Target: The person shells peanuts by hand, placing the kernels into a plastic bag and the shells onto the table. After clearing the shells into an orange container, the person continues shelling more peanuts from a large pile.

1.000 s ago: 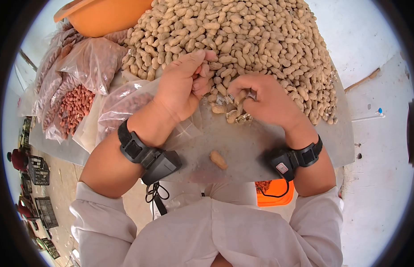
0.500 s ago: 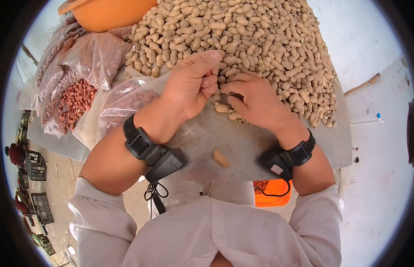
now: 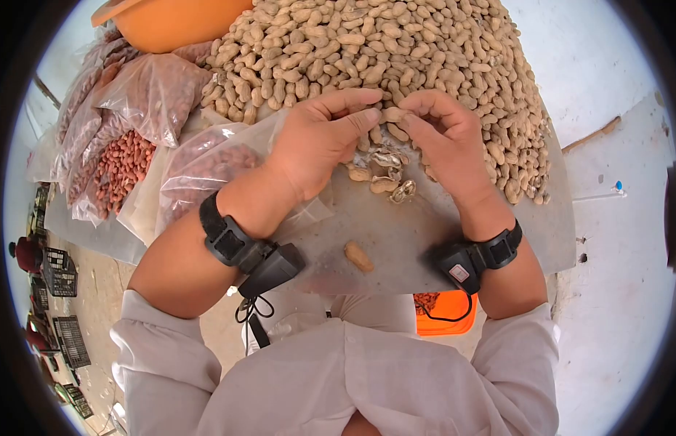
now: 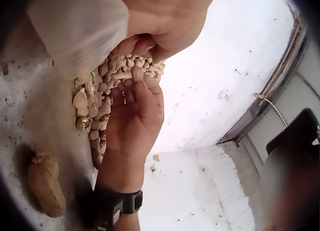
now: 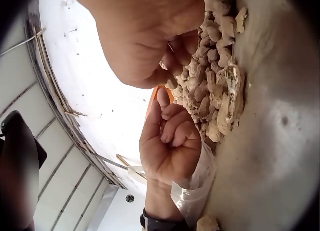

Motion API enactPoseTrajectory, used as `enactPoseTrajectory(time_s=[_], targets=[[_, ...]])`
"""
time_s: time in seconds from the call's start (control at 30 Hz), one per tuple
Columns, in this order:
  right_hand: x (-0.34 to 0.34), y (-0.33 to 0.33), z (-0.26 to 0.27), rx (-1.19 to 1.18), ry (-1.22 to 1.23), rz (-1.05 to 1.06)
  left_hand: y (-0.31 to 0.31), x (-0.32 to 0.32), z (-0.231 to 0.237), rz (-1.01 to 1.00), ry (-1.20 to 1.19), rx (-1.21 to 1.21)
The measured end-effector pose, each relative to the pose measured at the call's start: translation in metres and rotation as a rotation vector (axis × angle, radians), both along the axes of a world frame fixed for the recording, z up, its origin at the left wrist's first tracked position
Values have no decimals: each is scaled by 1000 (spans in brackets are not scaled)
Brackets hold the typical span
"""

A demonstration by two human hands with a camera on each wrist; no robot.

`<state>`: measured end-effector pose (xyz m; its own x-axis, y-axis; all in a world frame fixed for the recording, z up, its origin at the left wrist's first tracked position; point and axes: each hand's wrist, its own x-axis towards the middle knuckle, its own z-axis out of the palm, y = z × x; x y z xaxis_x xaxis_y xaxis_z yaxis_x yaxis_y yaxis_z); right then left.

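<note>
My right hand pinches an unshelled peanut between thumb and fingertips, over the near edge of the peanut pile. Close beside it is my left hand, its thumb and index fingertips right at the peanut's left end. In the right wrist view the other fingers of the left hand are curled into the palm, which is mostly hidden. Cracked shells lie on the table below the hands. The held peanut also shows in the left wrist view.
A single peanut lies near the table's front edge. Clear bags of red kernels and an orange basin stand at the left. Below the table edge is an orange container with red kernels.
The right hand has left the cracked shells and moved up to the pile, taking hold of a whole peanut. The left hand has turned palm-down; a red kernel showed between its fingers earlier.
</note>
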<state>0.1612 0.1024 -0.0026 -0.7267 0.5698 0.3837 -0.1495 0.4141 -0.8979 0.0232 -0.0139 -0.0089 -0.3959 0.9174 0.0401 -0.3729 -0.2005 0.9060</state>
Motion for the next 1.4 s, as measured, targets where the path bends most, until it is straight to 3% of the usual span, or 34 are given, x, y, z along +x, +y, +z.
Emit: enactPoseTrajectory(time_s=[0.23,0.77,1.27,1.4], targets=[[-1,-1,-2,-123,62,108,-1,4,-1,-6,235,65],[-1,-4,-2,-140,100,222,-1,-3,-5,-51,163,46],[0,-7,1,-6,-84,65,-5,5,2,-92,277,5],[-2,-6,0,-139,-28,107,-2,1,-1,-90,167,-12]])
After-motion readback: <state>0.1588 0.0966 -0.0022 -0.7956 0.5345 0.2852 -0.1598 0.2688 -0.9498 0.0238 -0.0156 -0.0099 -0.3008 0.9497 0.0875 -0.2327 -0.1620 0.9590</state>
